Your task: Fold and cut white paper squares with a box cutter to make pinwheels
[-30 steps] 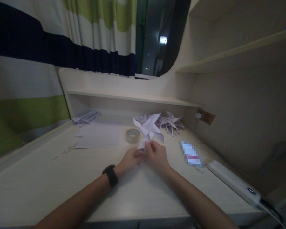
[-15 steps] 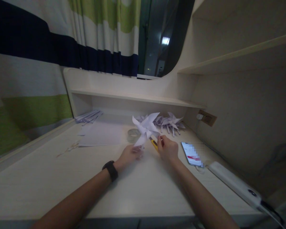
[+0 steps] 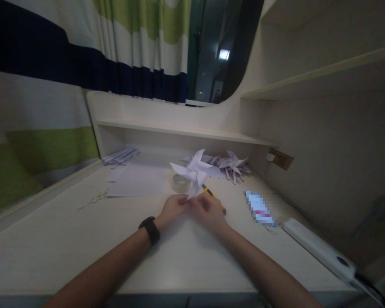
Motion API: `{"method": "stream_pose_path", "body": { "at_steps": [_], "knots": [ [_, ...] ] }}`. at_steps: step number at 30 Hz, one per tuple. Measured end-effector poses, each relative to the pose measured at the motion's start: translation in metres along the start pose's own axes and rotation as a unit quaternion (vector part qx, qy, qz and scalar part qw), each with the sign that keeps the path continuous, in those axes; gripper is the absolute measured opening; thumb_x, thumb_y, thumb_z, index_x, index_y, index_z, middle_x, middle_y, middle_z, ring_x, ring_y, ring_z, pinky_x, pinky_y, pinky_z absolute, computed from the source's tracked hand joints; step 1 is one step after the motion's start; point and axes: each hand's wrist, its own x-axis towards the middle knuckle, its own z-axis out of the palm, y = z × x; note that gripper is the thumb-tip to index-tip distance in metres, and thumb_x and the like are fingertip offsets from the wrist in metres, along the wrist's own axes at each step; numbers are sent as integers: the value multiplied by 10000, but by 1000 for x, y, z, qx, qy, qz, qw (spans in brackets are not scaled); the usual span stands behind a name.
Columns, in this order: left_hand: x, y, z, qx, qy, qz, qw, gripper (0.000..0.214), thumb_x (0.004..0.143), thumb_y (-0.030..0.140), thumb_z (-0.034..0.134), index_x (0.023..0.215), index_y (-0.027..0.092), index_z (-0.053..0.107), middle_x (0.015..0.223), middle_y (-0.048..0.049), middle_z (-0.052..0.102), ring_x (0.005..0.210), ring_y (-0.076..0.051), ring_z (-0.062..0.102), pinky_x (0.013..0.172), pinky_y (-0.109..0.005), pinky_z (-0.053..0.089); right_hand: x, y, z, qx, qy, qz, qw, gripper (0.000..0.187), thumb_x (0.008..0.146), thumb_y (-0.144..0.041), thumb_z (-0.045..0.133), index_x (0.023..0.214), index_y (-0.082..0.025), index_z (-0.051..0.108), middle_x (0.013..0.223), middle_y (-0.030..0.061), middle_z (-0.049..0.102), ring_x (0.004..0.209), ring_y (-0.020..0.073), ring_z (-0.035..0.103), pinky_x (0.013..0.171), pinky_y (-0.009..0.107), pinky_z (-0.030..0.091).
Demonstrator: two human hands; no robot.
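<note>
No text, label, brand or number can be read. The phone (image 3: 259, 208) has a lit screen, but coarse blocks cover it; only pale patches and a reddish band come through, and whatever is written there is lost. On the power strip (image 3: 317, 246) sits a dark oval (image 3: 342, 261), perhaps a badge or a switch, too blurred to tell, with no legible character on it. The yellow-and-black cutter (image 3: 209, 191) is too small in view for any marking to be made out. Marks on the wall socket plate (image 3: 281, 159) are likewise too faint and small to read.
</note>
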Motion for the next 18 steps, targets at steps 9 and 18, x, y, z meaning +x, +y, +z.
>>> {"method": "stream_pose_path", "body": {
  "at_steps": [9, 18],
  "knots": [
    [-2, 14, -2, -14, 87, -26, 996, 257, 672, 368, 707, 715, 114, 702, 696, -63, 694, 656, -197, 606, 613, -273, 428, -3, 17, 12, -122, -71, 32, 990, 106, 767, -286, 620, 787, -194, 670, 711, 10, 697, 578, 146, 605, 581, 243, 407],
    [-2, 13, -2, 65, 66, 2, 996, 325, 733, 440, 642, 725, 124, 718, 707, -61, 705, 687, -215, 634, 618, -270, 442, -6, 11, 14, -155, -17, 36, 987, 162, 844, -314, 576, 820, -196, 685, 743, 20, 712, 642, 149, 636, 594, 233, 391]
  ]
}}
